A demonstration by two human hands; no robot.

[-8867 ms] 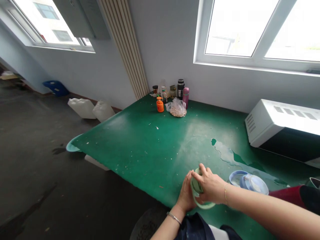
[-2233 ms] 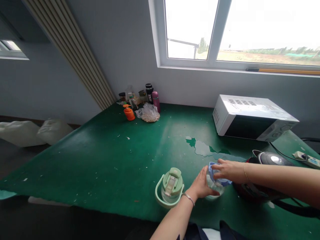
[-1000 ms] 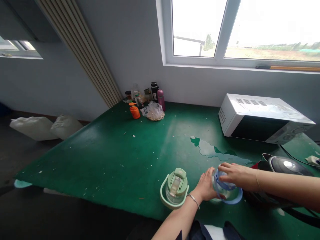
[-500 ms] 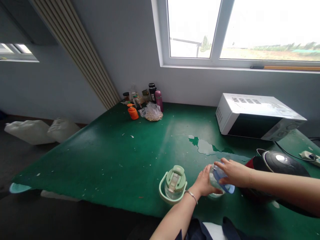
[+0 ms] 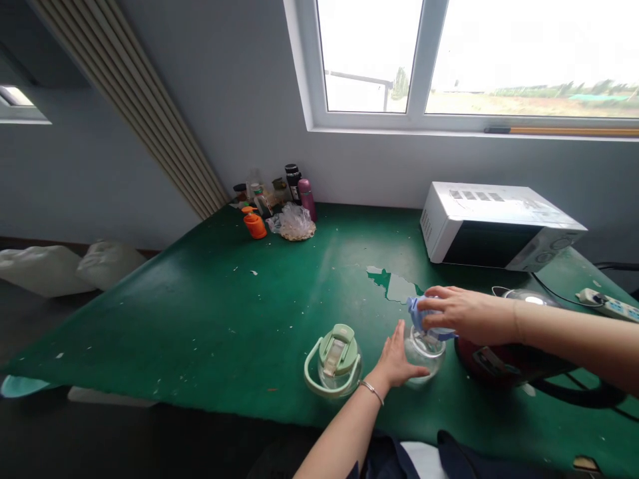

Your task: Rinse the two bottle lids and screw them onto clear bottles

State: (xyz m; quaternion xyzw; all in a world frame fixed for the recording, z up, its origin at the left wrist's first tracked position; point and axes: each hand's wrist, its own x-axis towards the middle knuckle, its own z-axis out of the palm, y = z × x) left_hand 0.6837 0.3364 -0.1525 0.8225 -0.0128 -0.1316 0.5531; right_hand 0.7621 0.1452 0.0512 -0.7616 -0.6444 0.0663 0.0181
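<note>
Above a clear cup (image 5: 424,366), my right hand (image 5: 449,313) grips a blue lid (image 5: 415,314) with a carrying loop. The cup's round mouth shows just beneath the lid. My left hand (image 5: 397,362) rests against the cup's left side, thumb across its front and fingers stretched out. To the left of that hand, a clear cup with a green lid (image 5: 339,352) and a green handle stands upright. A dark red kettle-like appliance (image 5: 492,366) with a black handle stands right of the cup, partly hidden by my right forearm.
The green table (image 5: 200,319) carries a puddle (image 5: 399,288) behind the cups. A white microwave (image 5: 499,226) stands at the back right, near a power strip (image 5: 606,304). An orange pump bottle (image 5: 255,224), a plastic bag (image 5: 293,221) and flasks (image 5: 307,198) crowd the far corner.
My right hand has lifted the blue lid up and away from the cup's mouth. My left hand's fingers have spread from their wrap around the cup. The view has shifted slightly right.
</note>
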